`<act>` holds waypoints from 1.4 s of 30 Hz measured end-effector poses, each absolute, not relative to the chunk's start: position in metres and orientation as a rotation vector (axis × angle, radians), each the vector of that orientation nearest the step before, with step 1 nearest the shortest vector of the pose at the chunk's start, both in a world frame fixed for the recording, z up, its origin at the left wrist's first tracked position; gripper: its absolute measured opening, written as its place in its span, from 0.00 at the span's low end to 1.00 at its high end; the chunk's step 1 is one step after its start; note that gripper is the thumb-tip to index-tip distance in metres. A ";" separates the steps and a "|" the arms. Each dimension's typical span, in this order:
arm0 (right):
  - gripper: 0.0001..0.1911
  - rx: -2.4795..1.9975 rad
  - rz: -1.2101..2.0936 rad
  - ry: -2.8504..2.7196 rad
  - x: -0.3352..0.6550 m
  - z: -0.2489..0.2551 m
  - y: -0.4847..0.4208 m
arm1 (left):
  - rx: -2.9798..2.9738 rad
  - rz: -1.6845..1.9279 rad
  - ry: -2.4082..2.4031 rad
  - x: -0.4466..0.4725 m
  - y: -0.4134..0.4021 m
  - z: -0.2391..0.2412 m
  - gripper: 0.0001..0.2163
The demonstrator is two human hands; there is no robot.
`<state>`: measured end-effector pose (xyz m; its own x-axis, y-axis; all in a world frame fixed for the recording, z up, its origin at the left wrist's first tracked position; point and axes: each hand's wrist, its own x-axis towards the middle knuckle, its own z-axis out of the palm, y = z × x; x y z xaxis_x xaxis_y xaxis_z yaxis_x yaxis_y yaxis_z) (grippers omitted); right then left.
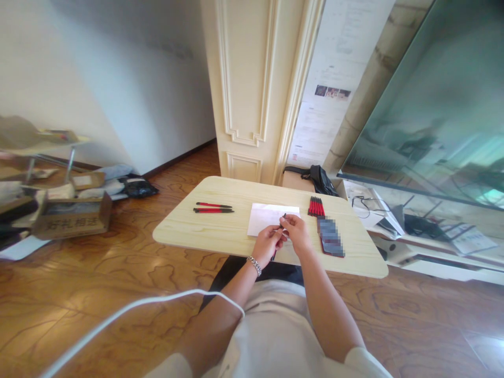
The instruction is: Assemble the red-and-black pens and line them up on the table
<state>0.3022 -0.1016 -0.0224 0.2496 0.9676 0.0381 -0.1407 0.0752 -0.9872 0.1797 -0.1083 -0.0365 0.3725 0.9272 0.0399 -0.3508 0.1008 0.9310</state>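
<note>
Here, pen [284,215]: slim and dark, with its upper tip poking out above the fingers and its lower end showing below the left palm; the middle is hidden by the hands, so its full colouring cannot be told.
Pen's place: held tilted just above the near edge of the sheet of paper [268,215], over the middle of the counter [205,236].
Left hand [269,242]: fingers closed on the lower part of the pen, with a beaded bracelet [254,265] at the wrist.
Right hand [296,233]: fingers pinched narrow around the upper part of the pen, touching the left hand.
Two loose pens [213,208]: red and black, lying side by side to the left, well apart from the paper.
Row of pens [316,207]: red with black ends, packed together just right of the paper.
Dark flat object [331,237]: blurred, lying just beside the right hand, below the row.
White cable [129,310]: curves across the left forearm.
</note>
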 end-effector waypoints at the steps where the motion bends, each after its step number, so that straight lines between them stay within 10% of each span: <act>1: 0.19 -1.155 1.066 -0.953 0.303 -0.023 -0.101 | 1.074 1.058 0.680 0.180 -0.108 -0.037 0.16; 14: 0.18 -1.022 1.048 -0.838 0.319 0.015 -0.078 | 1.075 1.064 0.695 0.178 -0.112 -0.031 0.13; 27: 0.07 -2.014 0.379 -1.705 0.285 -0.019 -0.049 | 0.965 1.208 0.654 0.176 -0.112 -0.034 0.14; 35: 0.23 -1.503 0.687 -1.331 0.299 -0.010 -0.074 | 0.896 1.220 0.694 0.178 -0.111 -0.033 0.15; 42: 0.16 -1.293 0.778 -1.272 0.299 0.003 -0.084 | 0.940 1.185 0.702 0.179 -0.111 -0.034 0.13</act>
<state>0.2995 -0.0841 0.0032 0.2055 0.9503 0.2338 0.2249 0.1866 -0.9563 0.1788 -0.1109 -0.0338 0.2515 0.9676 0.0204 -0.4470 0.0974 0.8892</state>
